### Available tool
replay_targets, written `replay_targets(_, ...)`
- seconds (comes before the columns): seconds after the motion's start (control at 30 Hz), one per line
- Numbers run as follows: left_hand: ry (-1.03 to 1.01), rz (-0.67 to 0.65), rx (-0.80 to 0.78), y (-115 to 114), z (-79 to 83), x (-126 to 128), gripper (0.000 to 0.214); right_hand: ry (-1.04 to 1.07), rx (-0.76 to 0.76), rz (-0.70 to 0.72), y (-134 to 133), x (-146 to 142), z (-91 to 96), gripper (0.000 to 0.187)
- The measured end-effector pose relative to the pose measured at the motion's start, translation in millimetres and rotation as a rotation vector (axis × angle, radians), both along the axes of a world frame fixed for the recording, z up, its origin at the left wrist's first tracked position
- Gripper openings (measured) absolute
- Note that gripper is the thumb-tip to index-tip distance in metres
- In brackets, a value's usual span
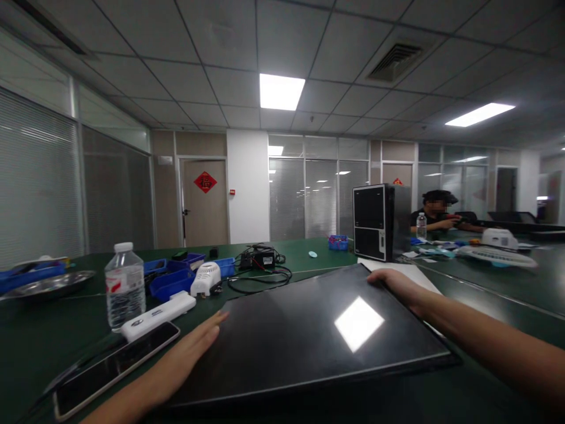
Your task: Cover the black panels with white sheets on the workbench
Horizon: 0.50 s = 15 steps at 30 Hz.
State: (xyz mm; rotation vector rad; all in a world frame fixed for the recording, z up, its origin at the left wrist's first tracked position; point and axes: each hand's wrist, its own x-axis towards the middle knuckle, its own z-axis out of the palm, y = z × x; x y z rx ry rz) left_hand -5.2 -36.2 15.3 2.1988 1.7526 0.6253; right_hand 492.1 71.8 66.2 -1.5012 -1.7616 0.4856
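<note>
A flat, glossy black panel [282,341], resembling a monitor screen, lies face up between my hands and mirrors a ceiling light. Along its left edge is my left hand [205,341], fingers fairly straight and pressed to the side. My right hand [395,284] grips the far right edge near the corner, thumb side on top and the other fingers partly hidden. The panel's underside is out of sight, so I cannot tell whether it rests on the green table [304,254]. White paper [415,272] shows beyond its right edge.
A black computer tower [375,224] stands behind the panel. To the left are a water bottle [125,288], a phone [117,368], a white power strip [159,315], blue trays [172,282] and a cabled adapter [263,257]. Another person [436,215] sits at the far right.
</note>
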Motion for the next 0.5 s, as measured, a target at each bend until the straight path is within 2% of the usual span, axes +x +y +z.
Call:
replay_targets(0.07,0.126,0.004,-0.03,-3.5,4.0,3.2,0.066,-0.027,-0.014,0.045,13.5,-9.2,-11.9,0.053)
replay_targets(0.17,0.274,0.001,-0.102,-9.3,8.3,10.0,0.075,-0.071,0.014,0.022,23.6,-4.7,-29.0,0.067)
replay_targets(0.23,0.315,0.022,-0.136,-12.6,9.6,15.6,0.083,-0.124,0.06,0.042,24.9,5.0,-42.2,0.06)
replay_targets(0.3,0.354,0.041,-0.155,-15.4,10.7,21.3,0.09,-0.251,0.094,0.186,24.1,15.2,-55.1,0.052)
replay_targets(0.4,0.409,0.05,-0.174,-19.4,14.4,29.4,0.095,-0.48,0.092,0.381,23.1,25.6,-67.0,0.058)
replay_targets(0.5,0.462,0.051,-0.195,-23.8,21.5,37.1,0.096,-0.581,0.113,0.381,24.1,28.4,-66.9,0.062)
